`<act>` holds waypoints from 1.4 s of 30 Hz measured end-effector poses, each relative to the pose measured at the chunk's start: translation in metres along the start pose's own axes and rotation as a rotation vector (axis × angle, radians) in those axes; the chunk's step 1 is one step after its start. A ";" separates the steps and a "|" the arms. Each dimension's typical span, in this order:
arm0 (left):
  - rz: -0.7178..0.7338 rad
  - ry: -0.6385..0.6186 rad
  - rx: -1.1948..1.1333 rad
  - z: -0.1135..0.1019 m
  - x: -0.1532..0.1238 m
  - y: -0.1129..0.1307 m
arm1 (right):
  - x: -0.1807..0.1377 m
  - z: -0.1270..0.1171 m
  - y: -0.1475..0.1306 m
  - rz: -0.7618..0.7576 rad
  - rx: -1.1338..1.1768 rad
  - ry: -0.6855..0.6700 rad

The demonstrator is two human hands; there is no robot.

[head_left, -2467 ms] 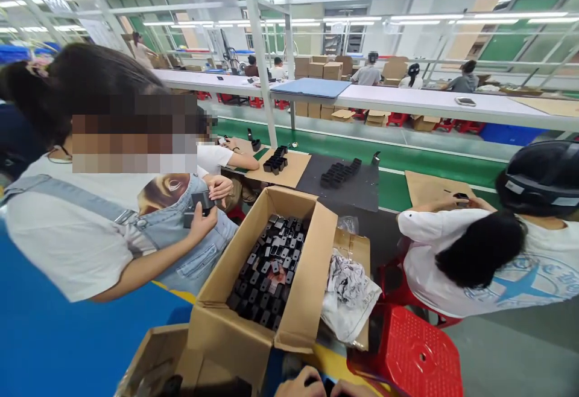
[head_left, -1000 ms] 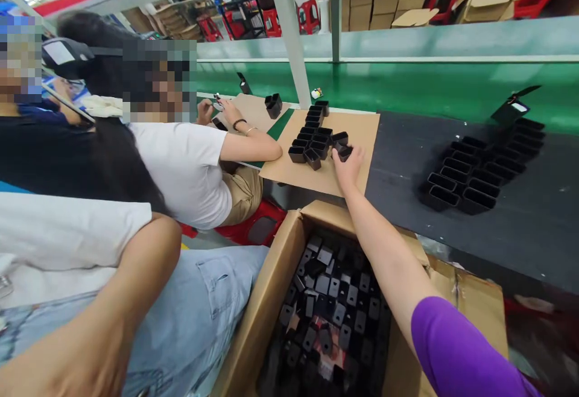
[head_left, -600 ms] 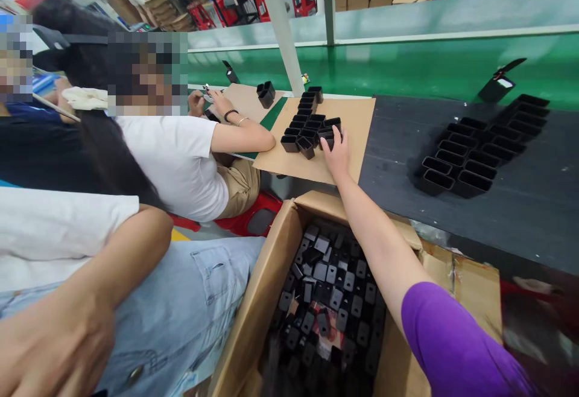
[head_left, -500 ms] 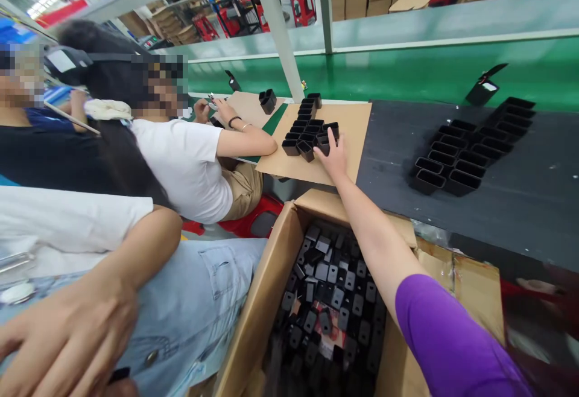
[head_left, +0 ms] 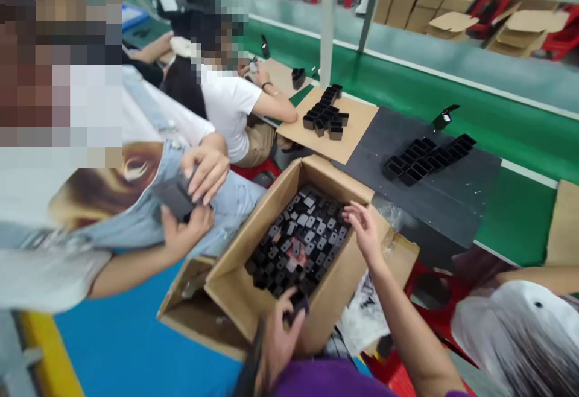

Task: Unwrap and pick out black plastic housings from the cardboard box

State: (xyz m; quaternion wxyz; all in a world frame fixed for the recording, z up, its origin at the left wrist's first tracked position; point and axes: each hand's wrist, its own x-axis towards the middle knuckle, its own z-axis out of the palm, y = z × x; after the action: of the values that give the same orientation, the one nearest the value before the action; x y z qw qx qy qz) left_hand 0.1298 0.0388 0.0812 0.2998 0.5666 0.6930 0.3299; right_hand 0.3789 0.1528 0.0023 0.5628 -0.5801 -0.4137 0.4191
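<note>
My left hand (head_left: 281, 332), low at the near end of the cardboard box (head_left: 332, 300), is curled around a black plastic case (head_left: 298, 304). Fingers partly cover that case. My right hand (head_left: 362, 227) is over the box's right side, fingers spread with nothing in them. Inside the box lie many small black cases (head_left: 309, 236), packed in rows. A reddish patch (head_left: 297, 253) shows among them. On the tan cardboard sheet (head_left: 350, 143) stands a group of open-topped black cases (head_left: 335, 133), beyond both hands.
At left, a co-worker in denim overalls (head_left: 181, 154) holds a black case (head_left: 172, 196). Another person in white (head_left: 230, 98) sits farther along the bench. More open cases (head_left: 416, 158) stand on the black mat (head_left: 456, 207). Another person's grey-white top (head_left: 520, 324) is at lower right.
My right hand has drawn back from the cases on the tan sheet to the box. My left hand with a black case has come into view. The camera has turned; the co-worker now holds a case.
</note>
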 end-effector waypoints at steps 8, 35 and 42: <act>0.669 0.007 -0.436 -0.020 -0.003 0.107 | -0.147 0.000 -0.145 -0.349 0.106 -0.210; 0.861 0.078 -0.529 -0.069 -0.008 0.087 | -0.218 0.049 -0.197 -0.552 -0.182 -0.104; 0.892 0.099 -0.520 -0.076 -0.001 0.083 | -0.215 0.059 -0.202 -0.648 -0.348 -0.060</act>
State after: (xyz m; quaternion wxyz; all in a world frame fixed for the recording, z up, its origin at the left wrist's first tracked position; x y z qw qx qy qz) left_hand 0.1188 0.0407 0.1933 0.2276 0.6975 0.2928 0.6132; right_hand 0.2550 -0.0291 0.2074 0.5467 -0.4934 -0.6576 0.1591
